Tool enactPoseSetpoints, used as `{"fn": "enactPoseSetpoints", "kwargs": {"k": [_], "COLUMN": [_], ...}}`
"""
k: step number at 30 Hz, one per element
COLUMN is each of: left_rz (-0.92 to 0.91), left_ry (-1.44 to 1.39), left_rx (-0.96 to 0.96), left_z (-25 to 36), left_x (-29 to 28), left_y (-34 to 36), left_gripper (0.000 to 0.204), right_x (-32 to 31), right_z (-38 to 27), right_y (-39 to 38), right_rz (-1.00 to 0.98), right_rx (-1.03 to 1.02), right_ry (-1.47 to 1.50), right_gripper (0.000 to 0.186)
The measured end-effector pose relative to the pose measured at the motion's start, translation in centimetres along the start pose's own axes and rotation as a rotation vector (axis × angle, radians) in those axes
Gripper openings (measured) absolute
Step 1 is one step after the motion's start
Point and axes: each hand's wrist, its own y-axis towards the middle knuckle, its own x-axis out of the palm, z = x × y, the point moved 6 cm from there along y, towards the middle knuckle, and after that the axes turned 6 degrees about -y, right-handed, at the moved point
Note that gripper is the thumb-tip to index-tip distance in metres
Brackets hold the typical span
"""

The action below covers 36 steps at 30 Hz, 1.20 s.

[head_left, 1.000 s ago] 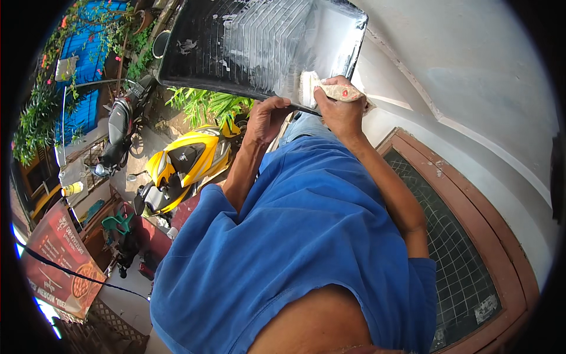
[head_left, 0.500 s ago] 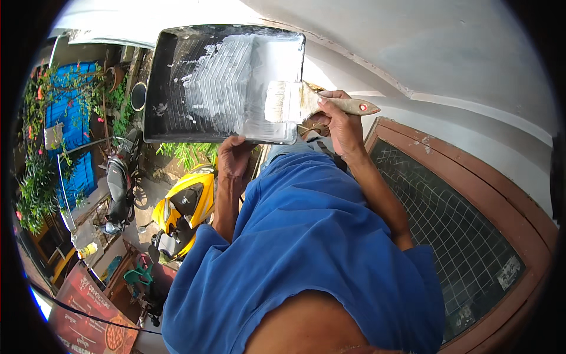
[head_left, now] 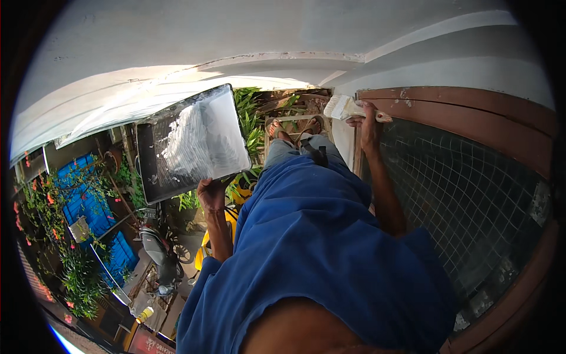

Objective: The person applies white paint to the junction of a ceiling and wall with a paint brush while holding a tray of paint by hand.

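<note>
My left hand [head_left: 212,193] grips the near edge of a black paint tray [head_left: 154,177], thumb over the rim. White paint coats its ribbed slope and pools at its right end. In my right hand [head_left: 369,127] is a wide paintbrush [head_left: 354,108], held by its pale wooden handle. White paint covers the bristles, which point left toward the wall corner. The brush is apart from the tray, near the brown wooden frame [head_left: 436,105] of a window with wire mesh [head_left: 454,189].
My sandalled feet [head_left: 282,131] stand on a narrow wooden support high above plants [head_left: 250,121]. A pale wall [head_left: 236,35] with a ledge spans the top. Below on the left are a dark motorcycle [head_left: 158,253], a partly hidden yellow one, and a blue door [head_left: 88,194] behind flowering vines.
The brush has left the tray and moved right, to beside the window frame. The tray now sits lower and tilted in view. The view has swung toward the wall.
</note>
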Motion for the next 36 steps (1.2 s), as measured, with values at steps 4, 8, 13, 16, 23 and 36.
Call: {"fn": "enactPoseSetpoints", "kwargs": {"k": [4,8,13,16,23,36], "left_rz": [-0.041,-0.031,-0.11,-0.064,-0.068,0.0], "left_ry": [0.063,0.06,0.138,0.111,0.101,0.149], "left_rx": [-0.027,-0.032,-0.054,-0.048,-0.028,0.007], "left_z": [-0.4,-0.3,-1.0,-1.8,-0.9,2.0], "left_x": [1.7,0.9,2.2,3.9,2.8,3.6], "left_y": [0.1,1.6,1.8,1.1,1.8,3.8], "left_gripper": [0.04,0.044,0.04,0.039,0.048,0.053], "right_x": [-2.2,-2.4,-2.4,-2.5,-1.1,4.7], "right_z": [0.7,-0.4,-1.6,-2.7,0.0,0.9], "right_y": [0.1,-0.8,-1.4,-1.8,-0.9,5.3], "right_rz": [-0.001,-0.036,-0.215,-0.263,-0.19,-0.251], "right_rx": [0.042,0.054,-0.314,-0.217,0.069,0.19], "right_ry": [-0.09,-0.03,-0.063,0.322,0.273,0.962], "right_gripper": [0.03,0.023,0.023,0.022,0.013,0.021]}}
